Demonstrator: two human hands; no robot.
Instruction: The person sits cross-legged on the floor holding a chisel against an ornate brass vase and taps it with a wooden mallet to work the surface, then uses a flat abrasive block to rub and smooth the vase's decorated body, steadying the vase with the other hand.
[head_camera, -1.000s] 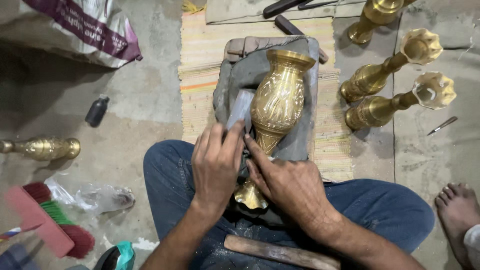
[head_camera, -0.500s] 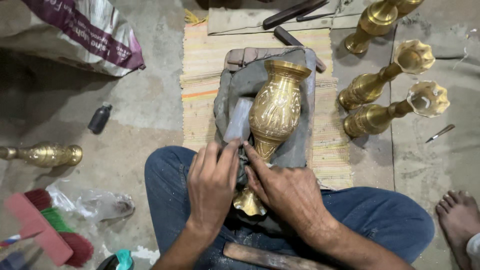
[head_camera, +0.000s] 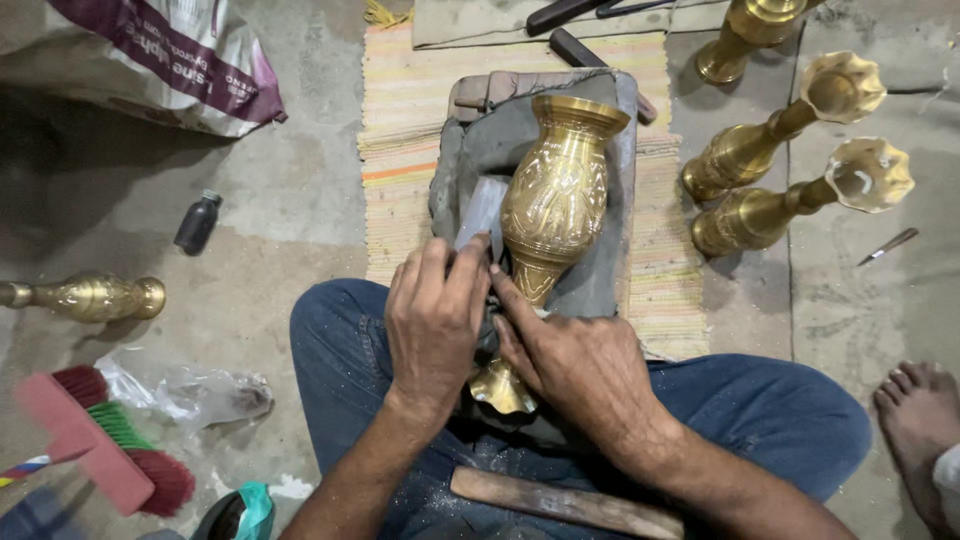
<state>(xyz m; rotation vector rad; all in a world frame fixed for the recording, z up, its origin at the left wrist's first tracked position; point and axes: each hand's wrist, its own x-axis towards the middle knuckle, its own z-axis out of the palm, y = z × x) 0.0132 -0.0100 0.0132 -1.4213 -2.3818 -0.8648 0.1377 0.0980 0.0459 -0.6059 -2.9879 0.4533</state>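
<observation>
An engraved brass vase (head_camera: 556, 195) lies on a grey padded cushion (head_camera: 606, 270) in front of my crossed legs, its mouth pointing away from me. My left hand (head_camera: 435, 318) pinches a flat grey metal tool (head_camera: 482, 212) whose end lies against the left side of the vase's body. My right hand (head_camera: 575, 355) rests on the vase's narrow stem, fingers wrapped around it just above the flared foot (head_camera: 499, 387). A wooden handle (head_camera: 565, 502) lies across my lap.
Three tall brass vases (head_camera: 790, 120) lie at the right on the floor, another brass piece (head_camera: 88, 296) at the left. A striped mat (head_camera: 410, 110) lies under the cushion. A small dark bottle (head_camera: 197, 222), a sack (head_camera: 150, 55), brushes (head_camera: 95, 440) and someone's bare foot (head_camera: 915, 405) are nearby.
The view has shifted slightly. Both hands stay on the vase, and the grey tool in my left hand has shifted a little along the vase's side.
</observation>
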